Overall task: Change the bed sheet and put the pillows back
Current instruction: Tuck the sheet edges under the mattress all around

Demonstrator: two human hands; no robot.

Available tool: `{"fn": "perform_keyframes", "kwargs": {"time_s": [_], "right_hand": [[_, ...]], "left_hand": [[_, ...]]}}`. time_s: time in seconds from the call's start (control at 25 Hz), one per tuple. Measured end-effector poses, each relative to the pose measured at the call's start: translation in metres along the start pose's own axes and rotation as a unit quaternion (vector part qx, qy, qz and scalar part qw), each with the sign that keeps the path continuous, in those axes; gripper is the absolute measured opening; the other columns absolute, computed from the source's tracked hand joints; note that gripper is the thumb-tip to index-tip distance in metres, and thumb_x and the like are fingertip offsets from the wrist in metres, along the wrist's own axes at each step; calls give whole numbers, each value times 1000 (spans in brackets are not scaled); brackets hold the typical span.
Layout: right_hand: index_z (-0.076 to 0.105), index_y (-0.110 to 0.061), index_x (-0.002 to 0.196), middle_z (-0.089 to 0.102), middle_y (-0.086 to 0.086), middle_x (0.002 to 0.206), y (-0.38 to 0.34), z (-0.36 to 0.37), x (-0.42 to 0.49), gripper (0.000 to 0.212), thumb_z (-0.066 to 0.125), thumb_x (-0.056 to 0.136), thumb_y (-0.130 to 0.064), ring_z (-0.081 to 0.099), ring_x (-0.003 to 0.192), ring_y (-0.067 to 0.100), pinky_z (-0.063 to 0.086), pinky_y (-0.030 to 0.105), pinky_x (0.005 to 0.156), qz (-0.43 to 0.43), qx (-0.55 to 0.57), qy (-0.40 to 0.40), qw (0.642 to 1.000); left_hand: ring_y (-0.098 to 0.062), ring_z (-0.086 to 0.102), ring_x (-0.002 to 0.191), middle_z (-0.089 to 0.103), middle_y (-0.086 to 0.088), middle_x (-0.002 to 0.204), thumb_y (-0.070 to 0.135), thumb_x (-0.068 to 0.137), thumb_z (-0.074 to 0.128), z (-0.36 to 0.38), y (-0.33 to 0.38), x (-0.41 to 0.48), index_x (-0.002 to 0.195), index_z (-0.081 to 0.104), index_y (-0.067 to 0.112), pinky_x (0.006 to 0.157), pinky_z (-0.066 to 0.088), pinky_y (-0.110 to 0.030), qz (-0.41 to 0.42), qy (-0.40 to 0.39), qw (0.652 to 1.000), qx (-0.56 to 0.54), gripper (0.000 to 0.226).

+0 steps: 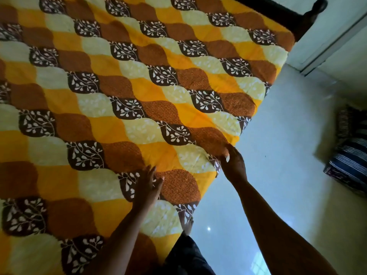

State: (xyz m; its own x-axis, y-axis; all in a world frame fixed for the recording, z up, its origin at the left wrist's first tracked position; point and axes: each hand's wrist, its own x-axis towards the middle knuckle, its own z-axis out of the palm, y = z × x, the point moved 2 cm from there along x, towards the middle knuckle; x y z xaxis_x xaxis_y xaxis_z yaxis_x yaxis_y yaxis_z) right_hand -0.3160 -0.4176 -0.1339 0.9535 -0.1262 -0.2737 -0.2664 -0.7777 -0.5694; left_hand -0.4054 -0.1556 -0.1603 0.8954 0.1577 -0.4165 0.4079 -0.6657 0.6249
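Left hand (148,185) flat, fingers apart on bed sheet (111,92), right hand (233,158) pinching its edge

You see a cotton bed sheet (123,108) of wavy orange, brown, pale-yellow and leaf-printed patches, spread flat over the mattress, edges hanging down.

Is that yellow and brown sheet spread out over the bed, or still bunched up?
Spread out: the sheet lies flat over the whole visible bed, with the right hand at its edge.
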Motion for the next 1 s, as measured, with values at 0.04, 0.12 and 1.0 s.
{"fn": "perform_keyframes", "kwargs": {"time_s": [0.04,0.12,1.0], "right_hand": [[47,-12,135,47,10,140,-3,-16,-17,43,53,92,-16,42,130,27,33,32,104,1,11,7,1000],[56,-14,127,53,9,133,-7,-43,-45,35,54,92,-14,50,122,25,38,29,96,5,27,10,1000],[67,-23,109,65,-5,117,123,-364,170,20,56,92,-26,62,94,9,45,17,85,-44,103,-65,992]], "left_hand": [[-24,31,138,29,-8,151,96,55,1,-6,11,-9,143,35,13,110,29,-39,-12,-13,1000,-23,125],[-26,42,129,38,-12,145,92,58,10,-19,36,-26,140,38,10,101,38,-37,-32,-39,998,-41,119],[-24,54,112,61,-7,116,36,91,49,113,415,78,120,55,12,93,36,-29,-49,-52,984,-162,39]]}}
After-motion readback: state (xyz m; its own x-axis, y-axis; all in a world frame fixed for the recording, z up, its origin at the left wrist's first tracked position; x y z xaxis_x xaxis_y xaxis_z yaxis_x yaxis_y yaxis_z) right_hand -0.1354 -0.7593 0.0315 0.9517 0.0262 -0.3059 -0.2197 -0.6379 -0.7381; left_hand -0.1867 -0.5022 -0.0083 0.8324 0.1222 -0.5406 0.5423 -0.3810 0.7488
